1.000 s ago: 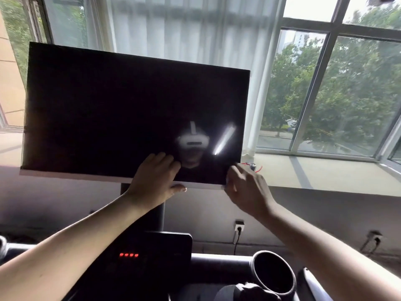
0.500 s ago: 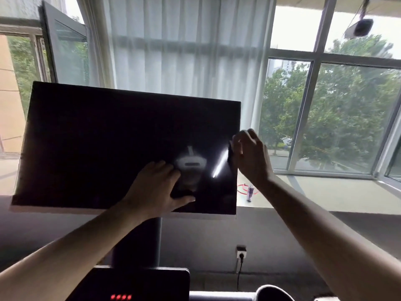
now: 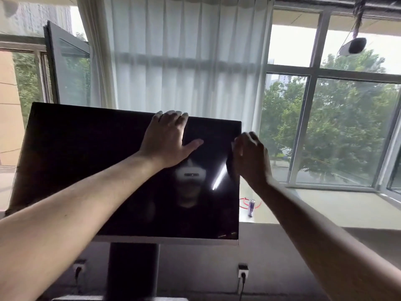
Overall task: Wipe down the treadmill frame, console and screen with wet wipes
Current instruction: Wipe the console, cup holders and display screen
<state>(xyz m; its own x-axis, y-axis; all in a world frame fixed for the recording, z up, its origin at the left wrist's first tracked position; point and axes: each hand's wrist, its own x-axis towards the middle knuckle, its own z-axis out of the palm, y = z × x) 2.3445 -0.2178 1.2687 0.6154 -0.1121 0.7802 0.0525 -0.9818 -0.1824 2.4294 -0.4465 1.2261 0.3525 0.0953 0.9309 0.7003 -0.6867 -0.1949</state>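
The treadmill's large black screen point(image 3: 86, 170) stands tilted on a dark post point(image 3: 133, 270). My left hand point(image 3: 167, 142) lies flat on the glass near the top, its fingertips at the upper edge and the thumb spread out. My right hand point(image 3: 249, 157), blurred, is curled against the screen's right edge, upper part. A pale sliver that looks like a wet wipe point(image 3: 234, 146) shows at its thumb side; the rest is hidden in the hand. The console is out of view.
A white curtain point(image 3: 184, 61) and big windows are behind the screen. A purple can point(image 3: 251, 207) stands on the sill to the right. Wall sockets point(image 3: 242, 273) with plugged cables sit low on the wall. An open window pane point(image 3: 69, 68) juts in at the upper left.
My left hand slid from the screen's lower middle up to its top edge. My right hand climbed along the right edge from the bottom corner. The view tilted upward.
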